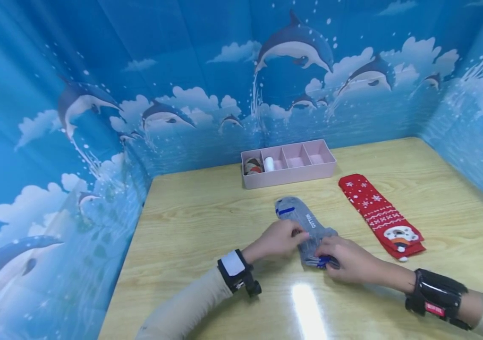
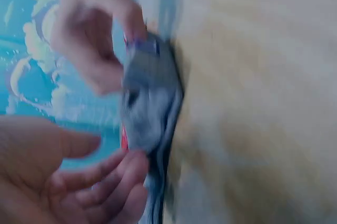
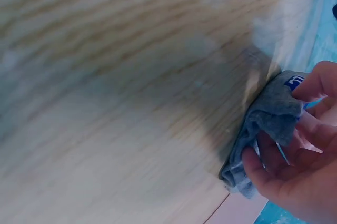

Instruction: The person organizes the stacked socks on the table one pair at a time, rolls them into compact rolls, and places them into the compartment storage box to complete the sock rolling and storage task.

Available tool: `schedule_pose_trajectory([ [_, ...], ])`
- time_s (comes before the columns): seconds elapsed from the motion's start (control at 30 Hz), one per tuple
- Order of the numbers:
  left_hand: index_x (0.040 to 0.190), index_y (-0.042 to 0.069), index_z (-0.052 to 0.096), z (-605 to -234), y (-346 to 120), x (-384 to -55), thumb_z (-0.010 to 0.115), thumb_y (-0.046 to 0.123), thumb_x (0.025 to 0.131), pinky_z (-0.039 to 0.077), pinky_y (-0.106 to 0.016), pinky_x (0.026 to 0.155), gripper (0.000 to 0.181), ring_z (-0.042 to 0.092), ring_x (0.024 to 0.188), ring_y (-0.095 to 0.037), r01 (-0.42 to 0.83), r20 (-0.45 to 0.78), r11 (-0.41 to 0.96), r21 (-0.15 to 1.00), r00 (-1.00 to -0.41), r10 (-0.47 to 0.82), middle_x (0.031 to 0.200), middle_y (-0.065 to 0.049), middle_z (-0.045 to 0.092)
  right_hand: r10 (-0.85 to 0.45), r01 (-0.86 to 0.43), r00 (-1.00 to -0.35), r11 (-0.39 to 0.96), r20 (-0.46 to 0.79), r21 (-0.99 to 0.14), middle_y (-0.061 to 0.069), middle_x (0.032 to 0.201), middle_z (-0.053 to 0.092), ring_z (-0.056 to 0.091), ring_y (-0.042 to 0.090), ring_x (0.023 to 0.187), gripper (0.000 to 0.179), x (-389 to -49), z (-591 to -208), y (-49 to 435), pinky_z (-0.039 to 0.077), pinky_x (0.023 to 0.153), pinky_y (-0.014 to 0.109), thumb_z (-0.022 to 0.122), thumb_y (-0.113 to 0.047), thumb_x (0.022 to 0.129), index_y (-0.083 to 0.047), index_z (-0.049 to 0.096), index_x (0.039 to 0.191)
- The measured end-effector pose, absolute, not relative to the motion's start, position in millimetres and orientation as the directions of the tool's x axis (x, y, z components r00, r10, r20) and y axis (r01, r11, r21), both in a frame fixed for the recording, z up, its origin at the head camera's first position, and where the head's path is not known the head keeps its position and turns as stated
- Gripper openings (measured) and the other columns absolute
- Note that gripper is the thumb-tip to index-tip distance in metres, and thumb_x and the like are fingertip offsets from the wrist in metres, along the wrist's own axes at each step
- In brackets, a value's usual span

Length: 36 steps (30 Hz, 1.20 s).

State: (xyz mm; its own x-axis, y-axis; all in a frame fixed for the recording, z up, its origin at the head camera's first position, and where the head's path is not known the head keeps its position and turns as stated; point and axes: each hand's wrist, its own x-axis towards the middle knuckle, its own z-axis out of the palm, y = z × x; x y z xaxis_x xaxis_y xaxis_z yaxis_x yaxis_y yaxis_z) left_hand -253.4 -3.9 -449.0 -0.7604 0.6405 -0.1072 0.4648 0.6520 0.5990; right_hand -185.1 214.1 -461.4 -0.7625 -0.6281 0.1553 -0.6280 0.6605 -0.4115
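Observation:
On the table lies a grey sock pair point(image 1: 315, 231), toe pointing away, with blue patches and the word COTTON. My right hand point(image 1: 347, 259) pinches its near, blue-marked end, and the fabric bunches up under the fingers. In the right wrist view the grey fabric point(image 3: 271, 108) is folded and lifted at that end. My left hand point(image 1: 277, 238) is at the sock's left side. The left wrist view shows that hand point(image 2: 79, 182) with thumb and fingers apart, fingertips right at the grey sock point(image 2: 150, 108); this view is blurred.
A red patterned pair of socks point(image 1: 379, 215) lies to the right. Behind stands a pink box point(image 1: 290, 177) with several compartments; a rolled patterned item point(image 1: 252, 166) and a white item point(image 1: 269, 164) are in its left part. A dolphin-print curtain point(image 1: 207, 94) borders the table.

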Motion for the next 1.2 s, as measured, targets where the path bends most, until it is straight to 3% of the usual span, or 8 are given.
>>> schedule_pose_trajectory([
  [0.1,0.109,0.007,0.072,-446,-6,-270,0.063,0.021,0.1,0.046,-0.021,0.057,0.018,0.058,0.061,-0.009,0.392,-0.053,0.76,0.518,-0.873,0.486,0.082,0.0,0.071,-0.632,-0.624,-0.764,0.672,0.132,-0.398,-0.006,0.098,0.065,0.06,0.007,0.087,0.03,-184,-460,213,0.056,0.078,0.033,0.076,-0.009,0.076,-0.012,0.074,0.106],
  [0.23,0.099,0.007,0.069,-443,-6,-297,0.067,0.017,0.095,0.044,-0.026,0.056,0.011,0.061,0.068,-0.016,0.311,-0.012,0.863,0.398,-0.939,0.344,0.081,-0.003,0.068,-0.633,-0.629,-0.762,0.671,0.14,-0.392,-0.007,0.097,0.065,0.06,0.007,0.086,0.029,-184,-460,213,0.056,0.078,0.033,0.076,-0.008,0.076,-0.012,0.075,0.105],
  [0.43,0.062,0.016,0.041,-447,-4,-323,0.061,0.013,0.096,0.035,-0.027,0.048,0.04,0.049,0.058,-0.015,0.313,-0.009,0.901,0.3,-0.944,0.33,0.06,0.004,0.04,-0.65,-0.654,-0.742,0.646,0.167,-0.394,-0.007,0.094,0.065,0.058,0.006,0.083,0.028,-186,-461,212,0.055,0.074,0.03,0.075,-0.007,0.074,-0.01,0.076,0.102],
  [0.67,0.071,0.01,0.056,-450,-2,-334,0.058,0.011,0.095,0.049,-0.035,0.052,0.025,0.068,0.068,-0.023,0.279,0.076,0.92,0.275,-0.96,0.268,0.071,-0.005,0.065,-0.667,-0.641,-0.737,0.638,0.109,-0.427,-0.004,0.099,0.066,0.06,0.009,0.089,0.027,-185,-459,213,0.056,0.078,0.03,0.074,-0.008,0.076,-0.011,0.076,0.103],
  [0.8,0.075,0.01,0.057,-452,-3,-336,0.06,0.013,0.096,0.043,-0.032,0.051,0.022,0.062,0.065,-0.019,0.259,0.052,0.923,0.286,-0.966,0.255,0.068,-0.001,0.058,-0.656,-0.62,-0.75,0.651,0.086,-0.437,-0.004,0.102,0.067,0.062,0.011,0.093,0.028,-184,-458,213,0.057,0.081,0.033,0.074,-0.009,0.078,-0.012,0.075,0.106],
  [0.93,0.082,0.011,0.057,-449,-3,-326,0.067,0.016,0.094,0.038,-0.027,0.052,0.016,0.055,0.063,-0.015,0.306,0.059,0.902,0.304,-0.951,0.303,0.069,0.002,0.054,-0.629,-0.565,-0.776,0.66,0.046,-0.495,-0.004,0.105,0.067,0.063,0.012,0.095,0.033,-185,-456,212,0.057,0.084,0.034,0.075,-0.009,0.08,-0.013,0.071,0.112],
  [1.03,0.091,0.011,0.064,-443,-3,-313,0.07,0.016,0.091,0.042,-0.022,0.057,0.008,0.059,0.068,-0.012,0.404,0.069,0.846,0.347,-0.911,0.407,0.077,0.002,0.066,-0.617,-0.529,-0.787,0.652,0.026,-0.543,-0.005,0.106,0.067,0.065,0.012,0.096,0.033,-189,-455,213,0.057,0.084,0.032,0.074,-0.007,0.082,-0.014,0.068,0.114],
  [1.2,0.096,0.007,0.074,-437,-1,-292,0.069,0.013,0.094,0.047,-0.013,0.066,0.008,0.06,0.07,-0.002,0.561,-0.028,0.593,0.578,-0.713,0.701,0.088,-0.003,0.076,-0.616,-0.57,-0.782,0.643,0.097,-0.512,0.002,0.109,0.073,0.07,0.019,0.1,0.026,-199,-456,213,0.058,0.086,0.036,0.072,-0.006,0.088,-0.009,0.07,0.113],
])
